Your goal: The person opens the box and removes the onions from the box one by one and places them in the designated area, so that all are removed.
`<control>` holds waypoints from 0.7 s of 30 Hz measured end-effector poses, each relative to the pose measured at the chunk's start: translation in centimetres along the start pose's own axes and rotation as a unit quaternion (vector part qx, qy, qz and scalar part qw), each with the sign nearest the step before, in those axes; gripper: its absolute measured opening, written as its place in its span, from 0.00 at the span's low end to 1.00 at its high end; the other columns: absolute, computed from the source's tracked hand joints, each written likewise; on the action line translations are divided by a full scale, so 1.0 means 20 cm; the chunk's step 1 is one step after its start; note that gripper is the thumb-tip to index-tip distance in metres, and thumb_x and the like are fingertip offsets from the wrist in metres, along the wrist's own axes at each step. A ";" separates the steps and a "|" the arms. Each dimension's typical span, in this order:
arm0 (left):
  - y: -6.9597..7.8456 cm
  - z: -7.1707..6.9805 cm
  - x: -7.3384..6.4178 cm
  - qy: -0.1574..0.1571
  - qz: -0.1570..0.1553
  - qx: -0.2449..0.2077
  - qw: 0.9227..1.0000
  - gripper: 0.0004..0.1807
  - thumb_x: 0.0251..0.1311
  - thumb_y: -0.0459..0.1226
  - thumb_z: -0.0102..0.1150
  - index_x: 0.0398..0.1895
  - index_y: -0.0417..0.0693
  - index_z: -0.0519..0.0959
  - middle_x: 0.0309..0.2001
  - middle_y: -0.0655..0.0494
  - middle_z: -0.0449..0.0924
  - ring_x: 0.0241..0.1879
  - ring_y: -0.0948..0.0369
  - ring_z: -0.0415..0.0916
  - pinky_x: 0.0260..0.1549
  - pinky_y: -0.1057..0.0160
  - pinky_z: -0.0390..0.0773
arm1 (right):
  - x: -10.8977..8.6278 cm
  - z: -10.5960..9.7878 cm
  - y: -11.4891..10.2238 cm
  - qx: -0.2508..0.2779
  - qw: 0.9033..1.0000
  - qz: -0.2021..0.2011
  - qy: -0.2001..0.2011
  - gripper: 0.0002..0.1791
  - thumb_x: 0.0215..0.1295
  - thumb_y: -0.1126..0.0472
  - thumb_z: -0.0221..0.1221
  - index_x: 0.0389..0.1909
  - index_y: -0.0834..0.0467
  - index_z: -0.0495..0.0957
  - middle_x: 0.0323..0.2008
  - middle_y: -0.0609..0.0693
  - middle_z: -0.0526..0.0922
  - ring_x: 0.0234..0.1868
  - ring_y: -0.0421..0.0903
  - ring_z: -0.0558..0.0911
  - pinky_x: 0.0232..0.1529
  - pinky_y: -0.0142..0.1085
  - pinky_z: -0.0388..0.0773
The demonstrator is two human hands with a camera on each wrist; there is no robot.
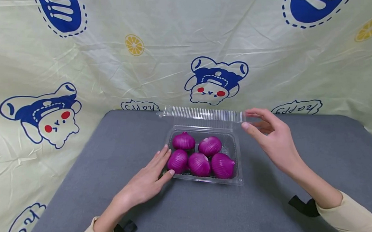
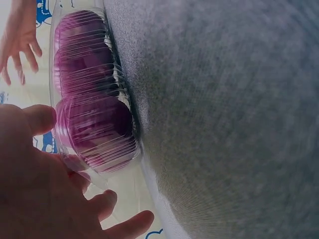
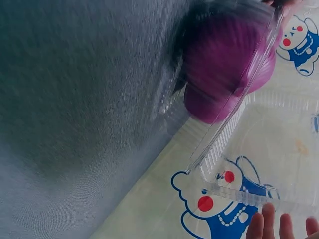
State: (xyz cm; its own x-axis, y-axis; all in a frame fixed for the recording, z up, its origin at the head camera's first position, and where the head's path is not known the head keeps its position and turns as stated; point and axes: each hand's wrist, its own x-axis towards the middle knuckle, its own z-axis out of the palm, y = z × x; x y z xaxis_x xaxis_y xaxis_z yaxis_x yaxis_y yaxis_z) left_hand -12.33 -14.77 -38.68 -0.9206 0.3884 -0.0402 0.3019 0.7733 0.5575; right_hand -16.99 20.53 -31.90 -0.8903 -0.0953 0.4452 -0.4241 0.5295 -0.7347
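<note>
A clear plastic clamshell box (image 1: 202,180) sits on the grey table with several purple onions (image 1: 199,164) inside. Its ribbed lid (image 1: 201,114) stands raised on the far side, seen nearly edge-on in the head view. My left hand (image 1: 145,181) rests along the box's left side with fingers extended; the left wrist view shows the thumb (image 2: 42,118) at the rim. At the lid's right edge is my right hand (image 1: 275,140), thumb and fingers fairly straight and touching or very close to it. Fingertips (image 3: 269,216) appear beside the transparent lid (image 3: 279,144) in the right wrist view.
The grey table (image 1: 219,214) spreads out around the box. Behind it hangs a pale curtain (image 1: 163,73) printed with cartoon bears and orange slices. Black straps (image 1: 305,206) show near both wrists.
</note>
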 end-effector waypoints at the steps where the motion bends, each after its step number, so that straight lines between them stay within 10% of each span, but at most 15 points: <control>1: 0.00 0.00 0.00 -0.001 -0.002 0.000 1.000 0.39 0.72 0.58 0.44 0.78 0.51 0.51 0.78 0.65 0.36 0.76 0.56 0.37 0.70 0.49 0.50 | 0.02 0.01 0.01 0.002 1.000 -0.004 0.010 0.21 0.69 0.55 0.61 0.62 0.45 0.75 0.56 0.42 0.78 0.46 0.36 0.81 0.44 0.26 0.73; 10: 0.01 0.01 0.00 -0.009 -0.009 -0.008 1.000 0.40 0.72 0.58 0.43 0.79 0.51 0.48 0.78 0.65 0.34 0.76 0.56 0.37 0.70 0.50 0.49 | 0.18 0.07 0.05 0.015 0.997 -0.037 0.073 0.18 0.72 0.54 0.58 0.60 0.48 0.78 0.46 0.46 0.82 0.37 0.41 0.82 0.33 0.33 0.70; 21: 0.01 0.01 0.00 -0.006 -0.011 0.003 1.000 0.39 0.72 0.58 0.43 0.79 0.51 0.49 0.78 0.65 0.35 0.76 0.56 0.37 0.70 0.49 0.51 | 0.36 0.15 0.14 0.060 0.995 -0.022 0.079 0.21 0.72 0.59 0.57 0.65 0.54 0.72 0.56 0.53 0.79 0.46 0.48 0.81 0.42 0.29 0.74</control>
State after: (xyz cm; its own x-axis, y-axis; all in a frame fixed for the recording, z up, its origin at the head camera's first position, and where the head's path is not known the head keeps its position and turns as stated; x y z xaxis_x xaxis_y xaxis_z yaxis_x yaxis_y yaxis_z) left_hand -12.18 -14.55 -38.65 -0.9241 0.3771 -0.0614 0.2834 0.7843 0.5518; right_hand -25.21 18.77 -32.33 -0.8370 0.0231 0.5468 -0.4873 0.4232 -0.7638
